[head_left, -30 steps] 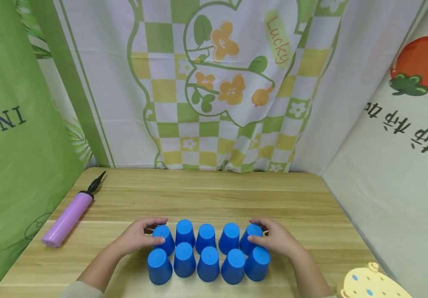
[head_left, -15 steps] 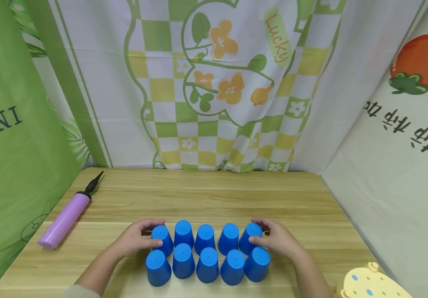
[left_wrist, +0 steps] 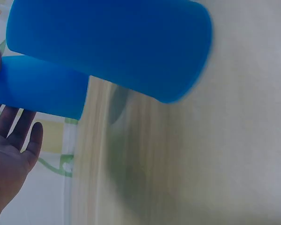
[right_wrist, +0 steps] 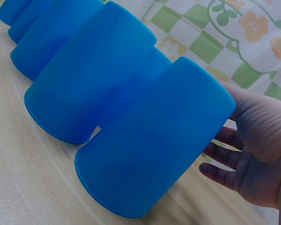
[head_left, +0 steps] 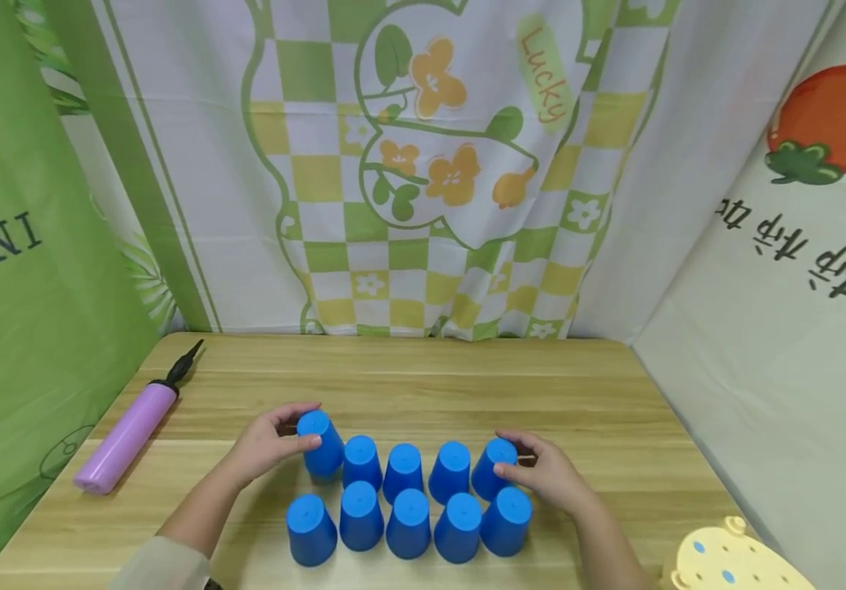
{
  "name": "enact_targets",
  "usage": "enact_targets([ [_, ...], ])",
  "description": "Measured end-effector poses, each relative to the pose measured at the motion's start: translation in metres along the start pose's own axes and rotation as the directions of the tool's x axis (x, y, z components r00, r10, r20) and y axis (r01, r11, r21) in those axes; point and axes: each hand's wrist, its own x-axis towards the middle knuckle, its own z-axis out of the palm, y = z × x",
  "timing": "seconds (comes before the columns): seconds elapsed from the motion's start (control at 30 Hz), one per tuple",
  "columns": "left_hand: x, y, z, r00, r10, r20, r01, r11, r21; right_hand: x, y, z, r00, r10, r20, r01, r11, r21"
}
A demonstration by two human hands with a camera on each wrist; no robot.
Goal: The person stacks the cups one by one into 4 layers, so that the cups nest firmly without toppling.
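Two rows of upside-down blue cups stand near the front of the table. My left hand [head_left: 262,447] grips the left end cup [head_left: 322,449] of the back row between thumb and fingers. That cup is raised off the wood, slightly tilted, and its rim shows apart from the table in the left wrist view, behind the front-row left cup [left_wrist: 112,42]. At the other end of the back row, my right hand [head_left: 551,475] holds the right end cup [head_left: 492,471], which still stands in line. The front-row right cup [right_wrist: 154,136] hides much of it in the right wrist view.
A purple hand pump [head_left: 131,434] with a black nozzle lies along the table's left side. A yellow spotted object [head_left: 732,561] sits at the front right corner. Patterned curtains [head_left: 437,205] hang behind the table and at both sides.
My left hand has lifted the left end cup of the back row up and away from the front row. The right hand stays at its cup, and the other cups have not moved.
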Motion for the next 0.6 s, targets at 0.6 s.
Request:
enact_targets([
  [0.6, 0.088, 0.047, 0.036, 0.998, 0.022, 0.062, -0.024, 0.999, 0.040, -0.001, 0.004, 0.002, 1.000, -0.017, -0.003, 0.017, 0.999, 0.051],
])
